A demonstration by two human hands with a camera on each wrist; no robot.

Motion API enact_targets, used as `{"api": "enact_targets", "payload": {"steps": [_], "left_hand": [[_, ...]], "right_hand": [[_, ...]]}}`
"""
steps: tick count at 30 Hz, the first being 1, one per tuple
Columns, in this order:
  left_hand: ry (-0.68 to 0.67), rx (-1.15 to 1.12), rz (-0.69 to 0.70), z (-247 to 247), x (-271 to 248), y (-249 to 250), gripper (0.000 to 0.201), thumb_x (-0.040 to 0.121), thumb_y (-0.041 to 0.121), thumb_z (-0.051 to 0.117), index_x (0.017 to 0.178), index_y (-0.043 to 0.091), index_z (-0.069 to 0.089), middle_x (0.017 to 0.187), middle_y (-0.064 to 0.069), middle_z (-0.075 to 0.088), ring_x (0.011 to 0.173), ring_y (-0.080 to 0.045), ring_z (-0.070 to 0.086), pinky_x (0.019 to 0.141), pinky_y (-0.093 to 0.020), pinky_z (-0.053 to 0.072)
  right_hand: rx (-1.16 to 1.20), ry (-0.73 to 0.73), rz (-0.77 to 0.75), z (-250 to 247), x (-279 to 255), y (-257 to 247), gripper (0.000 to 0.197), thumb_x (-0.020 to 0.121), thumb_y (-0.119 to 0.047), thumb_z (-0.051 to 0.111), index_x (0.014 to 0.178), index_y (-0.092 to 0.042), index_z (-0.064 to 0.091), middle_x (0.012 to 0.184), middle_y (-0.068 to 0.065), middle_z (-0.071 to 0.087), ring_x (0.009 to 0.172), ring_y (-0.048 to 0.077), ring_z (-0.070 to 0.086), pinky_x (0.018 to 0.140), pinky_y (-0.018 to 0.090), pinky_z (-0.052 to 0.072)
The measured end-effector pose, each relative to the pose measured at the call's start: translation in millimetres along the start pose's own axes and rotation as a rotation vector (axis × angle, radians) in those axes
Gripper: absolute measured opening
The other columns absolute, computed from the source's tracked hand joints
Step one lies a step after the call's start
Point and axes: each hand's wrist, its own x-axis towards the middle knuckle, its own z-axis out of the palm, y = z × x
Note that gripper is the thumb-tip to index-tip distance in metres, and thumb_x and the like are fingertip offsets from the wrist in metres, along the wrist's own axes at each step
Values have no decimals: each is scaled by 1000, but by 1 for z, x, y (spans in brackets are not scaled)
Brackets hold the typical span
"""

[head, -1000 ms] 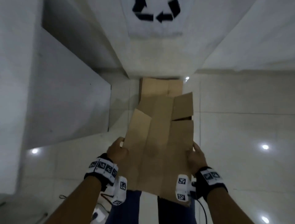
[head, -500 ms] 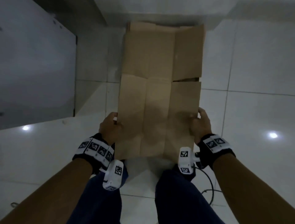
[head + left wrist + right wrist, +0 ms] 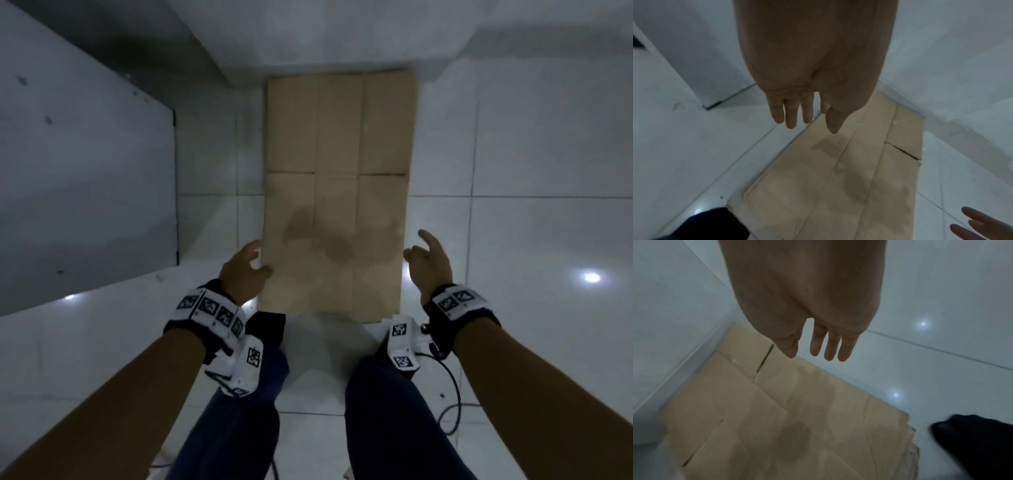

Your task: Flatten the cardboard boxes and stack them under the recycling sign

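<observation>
A flattened brown cardboard box [image 3: 337, 192] lies flat on the white tiled floor, its far end against the base of the wall. It also shows in the left wrist view [image 3: 838, 178] and the right wrist view [image 3: 777, 418]. My left hand [image 3: 245, 270] hovers at its near left edge with relaxed straight fingers [image 3: 791, 113], holding nothing. Beside the near right edge, my right hand [image 3: 428, 258] is lifted just off the cardboard, its fingers [image 3: 830, 345] loose and empty. The recycling sign is out of view.
A grey panel [image 3: 85, 178] stands to the left of the cardboard. The white wall [image 3: 342, 31] rises behind it. My legs in dark trousers [image 3: 239, 411] stand at the near end, with a black cable [image 3: 448, 404] trailing on the floor at right.
The cardboard went from held up in both hands to lying flat on the floor. Both hands have let go of its side edges and opened.
</observation>
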Motion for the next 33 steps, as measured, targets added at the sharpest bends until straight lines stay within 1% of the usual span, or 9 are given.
{"api": "enact_targets", "payload": {"steps": [3, 7, 13, 16, 21, 23, 26, 30, 33], "left_hand": [[-29, 1, 45, -34, -49, 24, 53, 94, 28, 59, 143, 31, 40, 144, -5, 47, 131, -21, 45, 109, -31, 37], [-45, -40, 112, -84, -119, 58, 49, 94, 23, 59, 141, 27, 45, 137, -8, 53, 124, -21, 51, 94, -22, 39], [-97, -45, 217, -155, -226, 96, 49, 95, 23, 58, 142, 27, 42, 129, -6, 60, 107, -16, 55, 89, -21, 42], [-92, -20, 255, -181, -274, 100, 48, 95, 22, 56, 141, 27, 43, 123, -4, 61, 102, -14, 55, 84, -19, 41], [-39, -59, 274, -212, -346, 89, 41, 96, 22, 54, 136, 27, 49, 99, 1, 63, 87, -13, 59, 72, -14, 44], [-25, -116, 265, -220, -379, 82, 38, 93, 27, 56, 131, 26, 53, 107, -3, 65, 92, -17, 61, 82, -21, 49], [-4, -181, 271, -229, -425, 63, 51, 76, 42, 54, 124, 26, 58, 115, -3, 62, 103, -23, 62, 99, -36, 50], [14, -220, 270, -237, -480, 21, 24, 94, 24, 55, 117, 22, 60, 106, -3, 62, 97, -21, 62, 91, -33, 53], [29, -262, 245, -244, -503, -26, 25, 96, 17, 56, 119, 13, 61, 113, -10, 62, 97, -20, 61, 77, -26, 54]], "right_hand": [[-8, 7, 7, -30, -61, -22, 51, 93, -19, 53, 142, -33, 42, 128, 3, 58, 111, 22, 55, 101, 37, 44], [-66, -1, -9, -61, -149, -56, 50, 94, -20, 51, 142, -33, 41, 96, -1, 58, 93, 22, 55, 87, 32, 44], [-194, -13, -134, -93, -283, -92, 48, 95, -23, 54, 141, -32, 41, 125, 6, 62, 105, 22, 57, 87, 25, 37], [-196, 4, -199, -101, -342, -98, 47, 95, -23, 55, 140, -31, 44, 129, 7, 60, 110, 23, 57, 90, 27, 40], [-191, -24, -217, -115, -414, -100, 46, 95, -21, 53, 140, -28, 44, 110, 4, 63, 98, 21, 56, 87, 28, 38], [-192, -41, -208, -123, -433, -96, 42, 96, -20, 52, 136, -28, 46, 95, 1, 62, 92, 23, 57, 83, 28, 39], [-223, -86, -200, -131, -459, -88, 34, 95, -20, 54, 128, -26, 52, 96, 4, 61, 89, 23, 58, 79, 29, 43], [-303, -175, -245, -140, -477, -62, 30, 93, -19, 58, 124, -19, 60, 103, 6, 59, 89, 23, 56, 72, 29, 43], [-408, -195, -225, -146, -487, -47, 28, 92, -16, 59, 120, -14, 62, 103, 6, 59, 78, 16, 54, 74, 28, 40]]}}
